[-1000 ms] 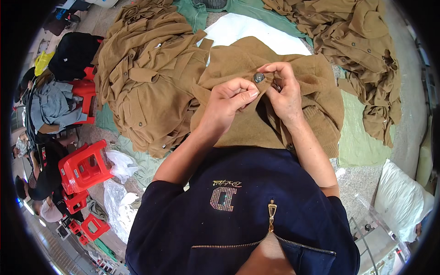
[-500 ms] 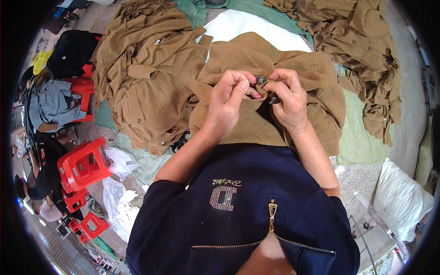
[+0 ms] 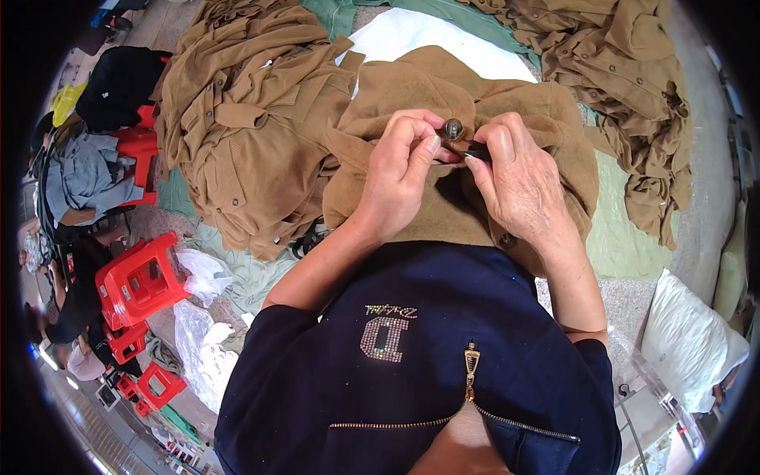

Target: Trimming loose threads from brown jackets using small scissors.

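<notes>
A brown knit cardigan (image 3: 419, 91) lies across my lap. A dark round button (image 3: 453, 129) on its edge stands up between my two hands. My left hand (image 3: 400, 170) is closed, pinching the cardigan's edge just left of and below the button. In my closed right hand (image 3: 522, 178) is a pair of small dark thread snips (image 3: 477, 151), its tip against the cloth right below the button. The fingers hide most of the snips, and I cannot make out any thread. A second button (image 3: 506, 240) shows under my right wrist.
Heaps of similar brown garments lie at the left (image 3: 245, 150) and far right (image 3: 625, 71). A white sheet (image 3: 435, 39) lies beyond my lap. Red plastic stools (image 3: 138, 281), clear plastic bags (image 3: 194, 324) and a white stuffed sack (image 3: 693, 344) stand around. Other people are at far left.
My right hand has turned, bringing the snips from below its fingers up to the cloth under the button. My left hand keeps its pinch on the cardigan.
</notes>
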Motion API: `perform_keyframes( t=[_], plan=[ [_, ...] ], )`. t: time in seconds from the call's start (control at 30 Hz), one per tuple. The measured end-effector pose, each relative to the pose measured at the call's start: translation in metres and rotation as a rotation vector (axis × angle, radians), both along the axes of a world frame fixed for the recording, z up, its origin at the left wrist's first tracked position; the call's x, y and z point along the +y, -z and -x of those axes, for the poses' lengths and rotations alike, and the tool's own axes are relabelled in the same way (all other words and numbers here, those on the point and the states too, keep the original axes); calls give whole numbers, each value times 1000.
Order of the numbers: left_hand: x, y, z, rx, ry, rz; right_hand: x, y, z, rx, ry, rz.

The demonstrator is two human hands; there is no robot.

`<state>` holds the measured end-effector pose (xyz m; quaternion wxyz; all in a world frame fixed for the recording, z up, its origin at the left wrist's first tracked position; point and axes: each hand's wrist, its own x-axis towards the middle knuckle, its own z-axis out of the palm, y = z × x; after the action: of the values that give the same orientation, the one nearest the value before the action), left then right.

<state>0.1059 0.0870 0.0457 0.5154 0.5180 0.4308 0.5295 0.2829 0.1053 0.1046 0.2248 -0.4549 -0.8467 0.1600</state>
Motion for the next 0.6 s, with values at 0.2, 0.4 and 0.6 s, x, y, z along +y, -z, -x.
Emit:
perform_keyframes(
  t=[0.2, 0.4, 0.6],
  plan=[
    [-1, -1, -4, 9, -4, -21, 3, 2, 4, -80, -54, -155],
    [-3, -4, 0, 154, 3, -64, 1, 0, 5, -160, -93, -132],
    [-13, -3, 12, -222, 3, 99, 1, 12, 5, -10, -17, -133]
  ],
)
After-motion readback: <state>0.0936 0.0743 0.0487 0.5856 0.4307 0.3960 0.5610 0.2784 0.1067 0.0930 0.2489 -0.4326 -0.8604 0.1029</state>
